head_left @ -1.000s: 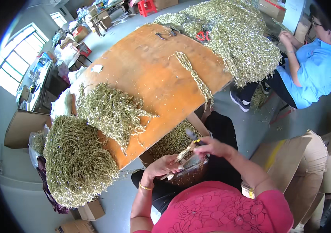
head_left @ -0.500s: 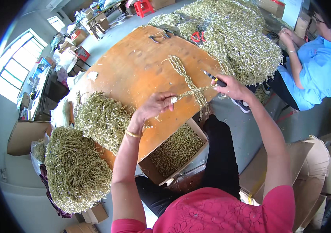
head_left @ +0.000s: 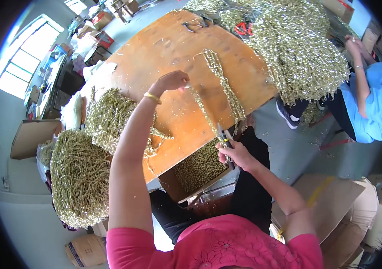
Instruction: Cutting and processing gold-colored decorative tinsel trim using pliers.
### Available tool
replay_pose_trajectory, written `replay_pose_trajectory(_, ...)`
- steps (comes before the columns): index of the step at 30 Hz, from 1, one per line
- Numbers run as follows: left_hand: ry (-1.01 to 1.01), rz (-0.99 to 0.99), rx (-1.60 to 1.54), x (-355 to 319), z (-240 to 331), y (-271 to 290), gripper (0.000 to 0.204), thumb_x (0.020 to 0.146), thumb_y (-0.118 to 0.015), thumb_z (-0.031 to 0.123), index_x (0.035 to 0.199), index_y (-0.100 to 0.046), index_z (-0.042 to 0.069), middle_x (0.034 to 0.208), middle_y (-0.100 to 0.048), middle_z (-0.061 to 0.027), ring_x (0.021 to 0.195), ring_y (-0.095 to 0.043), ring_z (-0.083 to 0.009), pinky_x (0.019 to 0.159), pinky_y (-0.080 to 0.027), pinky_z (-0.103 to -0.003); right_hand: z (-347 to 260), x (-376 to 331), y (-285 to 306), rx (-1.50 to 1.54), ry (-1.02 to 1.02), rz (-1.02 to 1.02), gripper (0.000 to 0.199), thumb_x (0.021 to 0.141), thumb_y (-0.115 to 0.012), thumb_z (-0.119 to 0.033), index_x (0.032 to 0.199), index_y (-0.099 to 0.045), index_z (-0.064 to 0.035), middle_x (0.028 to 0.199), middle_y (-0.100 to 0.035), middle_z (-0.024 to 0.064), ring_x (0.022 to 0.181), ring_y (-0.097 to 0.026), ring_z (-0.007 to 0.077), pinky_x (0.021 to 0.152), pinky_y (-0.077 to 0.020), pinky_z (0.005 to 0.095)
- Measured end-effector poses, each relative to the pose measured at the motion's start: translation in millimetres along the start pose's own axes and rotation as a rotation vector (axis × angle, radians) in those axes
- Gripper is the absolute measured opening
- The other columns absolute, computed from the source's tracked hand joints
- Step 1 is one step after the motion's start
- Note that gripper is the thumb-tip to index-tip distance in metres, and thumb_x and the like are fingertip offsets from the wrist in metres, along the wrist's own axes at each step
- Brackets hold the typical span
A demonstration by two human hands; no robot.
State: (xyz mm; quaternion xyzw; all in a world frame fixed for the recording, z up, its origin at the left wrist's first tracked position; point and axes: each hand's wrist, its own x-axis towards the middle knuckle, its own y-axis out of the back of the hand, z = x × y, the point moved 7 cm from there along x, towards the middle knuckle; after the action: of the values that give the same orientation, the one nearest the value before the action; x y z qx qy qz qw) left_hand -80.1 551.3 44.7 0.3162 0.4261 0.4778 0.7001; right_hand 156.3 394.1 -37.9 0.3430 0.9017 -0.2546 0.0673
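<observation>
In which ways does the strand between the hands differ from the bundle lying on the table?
The strand stretches from left hand to right hand; the bundle lies on the table, its near end past the edge. The strand looks narrow, the bundle wider. Both look pale gold and knobbly.

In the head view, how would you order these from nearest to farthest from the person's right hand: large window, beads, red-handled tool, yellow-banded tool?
1. Yellow-banded tool: in the right hand.
2. Beads: left of it.
3. Red-handled tool: beside the shiny pile.
4. Large window: far left.
</observation>
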Motion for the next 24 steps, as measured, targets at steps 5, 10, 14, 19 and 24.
replay_pose_trajectory(5, -0.152, 0.229, 0.358, 32, -42, 4, 0.017, 0.076, -0.05, 0.021, 0.08, -0.056, 0.005, 0.066, -0.058, -0.0101, 0.063, -0.056, -0.0235, 0.06, -0.044, -0.034, 16, 11, -8, 0.066, -0.035, 0.102, 0.017, 0.085, -0.052, -0.018, 0.086, -0.048, -0.0012, 0.072, -0.054, 0.0064, 0.063, -0.052, 0.0117, 0.06, -0.0429, 0.0252)
replay_pose_trajectory(10, -0.25, 0.497, 0.57, 23, 4, 15, 0.025, 0.077, -0.054, 0.025, 0.098, -0.056, 0.011, 0.1, -0.055, -0.0115, 0.085, -0.054, -0.0283, 0.07, -0.044, -0.034, 43, -31, 22, 0.204, -0.069, 0.391, 0.027, 0.085, -0.052, -0.023, 0.1, -0.05, -0.0018, 0.087, -0.057, 0.0077, 0.085, -0.057, 0.0176, 0.08, -0.0422, 0.0289)
replay_pose_trajectory(14, -0.193, 0.757, 0.249, -42, 0, 29, 0.032, 0.076, -0.054, 0.026, 0.105, -0.054, 0.012, 0.106, -0.052, -0.0118, 0.1, -0.049, -0.03, 0.082, -0.04, -0.039, 82, -65, 23, 0.395, -0.125, 0.544, 0.04, 0.082, -0.056, -0.026, 0.113, -0.044, -0.0029, 0.102, -0.052, 0.0093, 0.099, -0.05, 0.0196, 0.084, -0.0386, 0.0318)
replay_pose_trajectory(19, -0.022, 0.614, 0.317, -161, -1, -52, 0.027, 0.073, -0.055, 0.008, 0.1, -0.057, 0.009, 0.105, -0.053, -0.0088, 0.098, -0.049, -0.0291, 0.084, -0.04, -0.039, 119, -98, 5, 0.507, -0.167, 0.586, 0.043, 0.079, -0.059, -0.029, 0.111, -0.044, -0.0043, 0.102, -0.051, 0.0083, 0.097, -0.05, 0.0192, 0.082, -0.0389, 0.0318)
replay_pose_trajectory(24, -0.067, 0.753, 0.394, -221, 27, -112, 0.031, 0.068, -0.053, 0.001, 0.098, -0.054, 0.008, 0.106, -0.053, -0.0066, 0.103, -0.047, -0.0276, 0.092, -0.034, -0.04, 138, -104, -22, 0.334, -0.255, 0.526, 0.042, 0.079, -0.059, -0.029, 0.112, -0.045, -0.0062, 0.102, -0.051, 0.0074, 0.098, -0.049, 0.0188, 0.078, -0.0417, 0.0323)
